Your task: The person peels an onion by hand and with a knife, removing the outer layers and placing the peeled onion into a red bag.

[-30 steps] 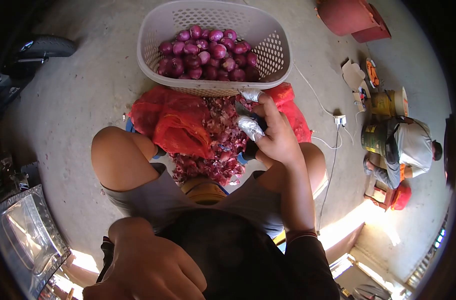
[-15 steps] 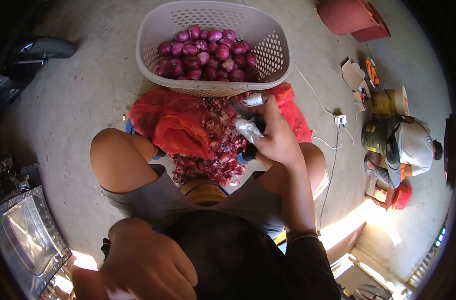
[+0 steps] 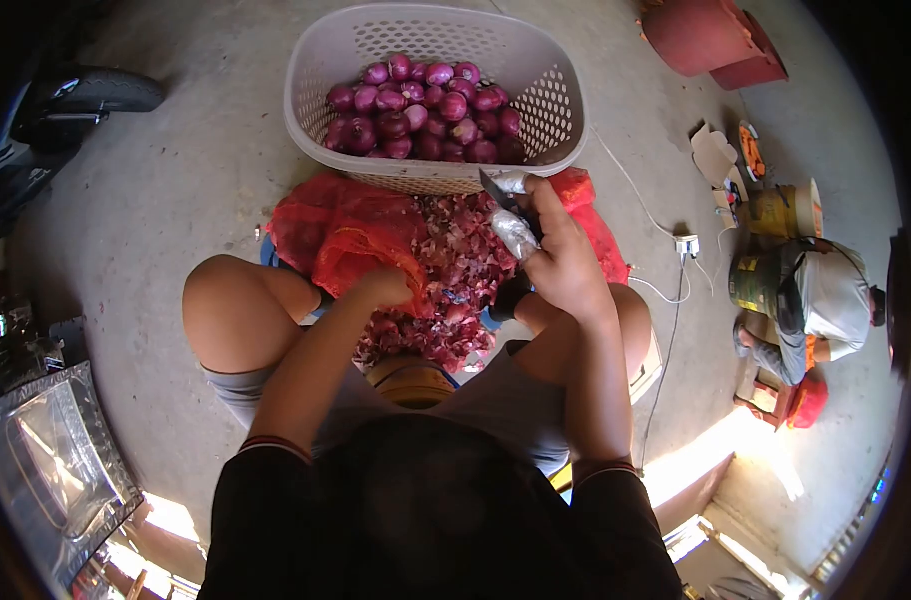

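Observation:
My right hand [image 3: 566, 250] grips a small knife [image 3: 511, 202], its dark blade pointing up and left. Silvery wrapping covers the thumb and a finger of that hand. It is held over a heap of papery onion skins [image 3: 466, 250], just below the basket's near rim. My left hand [image 3: 388, 287] reaches into the mouth of a red mesh bag [image 3: 331, 225] on the floor between my legs; its fingers are hidden inside. Many purple-red onions [image 3: 426, 110] lie in a grey perforated plastic basket [image 3: 301, 110] in front of me.
At right, a person in a light shirt [image 3: 831, 290] bends beside buckets [image 3: 776, 208]. A power strip [image 3: 687, 245] with cables lies on the floor nearby. Red containers [image 3: 701, 35] stand at upper right, a motorbike wheel [image 3: 111, 90] at upper left.
My left hand has moved from beside my lap at the lower left up and forward into the red mesh bag. My right hand has turned slightly, and the knife blade shows more clearly.

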Tool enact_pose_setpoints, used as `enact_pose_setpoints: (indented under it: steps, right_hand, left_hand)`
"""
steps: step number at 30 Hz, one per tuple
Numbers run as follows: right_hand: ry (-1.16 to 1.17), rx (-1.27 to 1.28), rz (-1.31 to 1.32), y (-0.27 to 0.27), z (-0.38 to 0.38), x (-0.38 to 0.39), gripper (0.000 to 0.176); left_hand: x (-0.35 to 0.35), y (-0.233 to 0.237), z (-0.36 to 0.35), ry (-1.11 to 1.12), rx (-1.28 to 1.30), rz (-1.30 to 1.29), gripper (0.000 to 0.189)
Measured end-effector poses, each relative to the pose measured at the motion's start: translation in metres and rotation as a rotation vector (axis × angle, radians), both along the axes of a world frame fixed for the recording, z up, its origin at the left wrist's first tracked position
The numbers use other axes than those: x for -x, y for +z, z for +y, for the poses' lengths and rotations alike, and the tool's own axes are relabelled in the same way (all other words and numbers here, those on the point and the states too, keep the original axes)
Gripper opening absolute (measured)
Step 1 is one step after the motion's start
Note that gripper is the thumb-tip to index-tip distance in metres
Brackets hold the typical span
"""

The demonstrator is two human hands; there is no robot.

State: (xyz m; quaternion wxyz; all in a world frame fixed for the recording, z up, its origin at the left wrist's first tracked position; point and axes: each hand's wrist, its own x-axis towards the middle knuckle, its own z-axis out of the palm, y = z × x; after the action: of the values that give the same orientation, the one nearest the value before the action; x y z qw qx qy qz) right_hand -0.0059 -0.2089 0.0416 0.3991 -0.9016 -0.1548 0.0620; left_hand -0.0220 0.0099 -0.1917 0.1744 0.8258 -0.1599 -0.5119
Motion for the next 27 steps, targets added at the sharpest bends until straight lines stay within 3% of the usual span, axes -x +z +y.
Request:
enact_pose_setpoints:
  steps: [3, 5, 7, 10, 13, 16, 19, 22, 25, 27]
  right_hand:
    - [-0.017, 0.001, 0.057, 0.002, 0.004, 0.003, 0.045]
    - [-0.069, -0.003, 0.078, 0.003, 0.004, 0.003, 0.046]
    - [-0.14, -0.01, 0.067, 0.003, 0.004, 0.004, 0.049]
    - [-0.141, -0.095, 0.08, -0.003, -0.002, 0.001, 0.045]
    - [-0.097, -0.067, 0.224, -0.001, -0.003, 0.001, 0.04]
    - [-0.021, -0.065, 0.198, -0.004, -0.003, -0.001, 0.04]
    - [0.013, -0.129, 0.254, -0.012, 0.0, 0.0, 0.042]
    - [0.01, -0.025, 0.385, 0.006, 0.003, 0.001, 0.045]
    - [-0.033, 0.137, 0.336, 0.009, 0.003, 0.002, 0.048]
    - [-0.046, 0.158, 0.304, 0.004, 0.003, 0.002, 0.049]
  left_hand:
    - [-0.01, -0.034, 0.026, 0.339, 0.04, -0.463, 0.036]
    - [-0.017, -0.049, 0.037, 0.454, -0.14, -0.755, 0.04]
    - [-0.043, -0.006, 0.055, 0.376, -0.375, -0.411, 0.042]
    - [-0.048, -0.027, 0.091, 0.544, -0.532, -0.518, 0.041]
    - [-0.03, -0.015, 0.083, 0.361, -0.703, -0.586, 0.033]
    - [-0.032, -0.035, 0.08, 0.159, -0.629, -0.82, 0.028]
    - [-0.042, -0.059, 0.08, 0.117, -0.243, -0.778, 0.025]
    - [-0.055, -0.058, 0.081, 0.235, -0.498, -0.627, 0.025]
    - [-0.06, -0.035, 0.096, 0.346, -0.504, -0.545, 0.025]
    - [-0.048, -0.072, 0.11, 0.364, -0.582, -0.669, 0.022]
